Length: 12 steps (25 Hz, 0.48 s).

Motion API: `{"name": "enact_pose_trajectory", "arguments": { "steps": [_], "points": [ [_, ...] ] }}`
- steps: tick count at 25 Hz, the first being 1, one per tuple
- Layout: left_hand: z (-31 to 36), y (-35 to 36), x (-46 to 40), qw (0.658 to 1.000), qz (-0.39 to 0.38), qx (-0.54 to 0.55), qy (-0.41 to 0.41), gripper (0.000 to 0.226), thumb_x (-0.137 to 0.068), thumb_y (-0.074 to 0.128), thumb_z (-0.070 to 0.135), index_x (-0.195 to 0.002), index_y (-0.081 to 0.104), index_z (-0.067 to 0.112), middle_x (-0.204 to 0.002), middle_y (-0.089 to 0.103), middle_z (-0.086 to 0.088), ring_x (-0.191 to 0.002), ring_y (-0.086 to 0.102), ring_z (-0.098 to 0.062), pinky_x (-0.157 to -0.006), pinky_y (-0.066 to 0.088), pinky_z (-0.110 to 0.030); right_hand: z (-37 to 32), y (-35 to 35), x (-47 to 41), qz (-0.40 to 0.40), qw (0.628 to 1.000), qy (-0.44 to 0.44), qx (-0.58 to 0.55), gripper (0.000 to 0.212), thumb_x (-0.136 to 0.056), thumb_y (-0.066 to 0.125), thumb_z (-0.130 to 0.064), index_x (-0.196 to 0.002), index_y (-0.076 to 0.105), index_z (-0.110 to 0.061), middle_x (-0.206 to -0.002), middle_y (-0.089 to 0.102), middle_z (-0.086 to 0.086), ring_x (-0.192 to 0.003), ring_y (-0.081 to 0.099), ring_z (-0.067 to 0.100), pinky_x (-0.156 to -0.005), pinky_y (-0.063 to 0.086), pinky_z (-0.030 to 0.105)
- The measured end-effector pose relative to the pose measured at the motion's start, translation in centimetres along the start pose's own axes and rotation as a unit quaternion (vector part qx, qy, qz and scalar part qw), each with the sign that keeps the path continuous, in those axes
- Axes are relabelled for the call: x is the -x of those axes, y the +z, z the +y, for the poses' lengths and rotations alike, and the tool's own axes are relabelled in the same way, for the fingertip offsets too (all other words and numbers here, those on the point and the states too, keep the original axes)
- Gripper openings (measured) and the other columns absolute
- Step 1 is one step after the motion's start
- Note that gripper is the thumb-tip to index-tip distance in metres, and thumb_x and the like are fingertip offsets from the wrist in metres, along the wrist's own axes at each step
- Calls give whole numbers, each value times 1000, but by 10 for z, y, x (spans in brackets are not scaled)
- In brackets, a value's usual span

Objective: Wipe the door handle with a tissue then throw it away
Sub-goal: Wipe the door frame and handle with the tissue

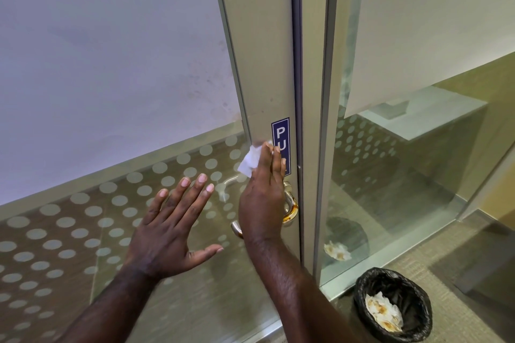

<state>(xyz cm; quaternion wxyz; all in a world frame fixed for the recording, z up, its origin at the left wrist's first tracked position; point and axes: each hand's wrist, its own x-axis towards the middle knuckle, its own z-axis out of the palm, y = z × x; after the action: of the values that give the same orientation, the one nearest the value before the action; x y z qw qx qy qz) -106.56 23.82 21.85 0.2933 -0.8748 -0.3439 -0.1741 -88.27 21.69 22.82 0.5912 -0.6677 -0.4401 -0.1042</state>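
Observation:
A metal lever door handle sits on the grey door frame, with an orange-brown stain on its curved neck; its free end shows below my wrist. My right hand is in front of the handle, holding a white tissue against the frame just above it, beside the blue PULL sign. Most of the handle is hidden behind that hand. My left hand hovers open with fingers spread, left of the handle, near the glass.
A small bin with a black liner stands on the floor at the lower right and holds stained crumpled tissues. The door is frosted glass with a dotted band. A fixed glass panel lies to the right.

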Motion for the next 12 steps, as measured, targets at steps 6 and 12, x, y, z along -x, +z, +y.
{"name": "enact_pose_trajectory", "arguments": {
  "steps": [6, 12],
  "points": [
    [2, -4, -1, 1000, -13, 10, -6, 103, -83, 35, 84, -161, 14, 20, -170, 9, 1, -156, 10, -18, -125, 6, -41, -4, 4, 2, 15, 999, 31, 9, 65, -80, 65, 12, -140, 42, 0, -146, 41, 22, -136, 33, 24, -96, 50, 48],
    [2, -4, -1, 1000, -7, 11, -4, 102, -84, 34, 84, -161, 15, 20, -170, 8, 1, -156, 10, -18, -125, 5, -41, -16, 4, -11, 53, 998, -13, -36, 66, -80, 62, 17, -140, 39, 0, -143, 45, 17, -136, 37, 22, -107, 37, 30]
  ]
}}
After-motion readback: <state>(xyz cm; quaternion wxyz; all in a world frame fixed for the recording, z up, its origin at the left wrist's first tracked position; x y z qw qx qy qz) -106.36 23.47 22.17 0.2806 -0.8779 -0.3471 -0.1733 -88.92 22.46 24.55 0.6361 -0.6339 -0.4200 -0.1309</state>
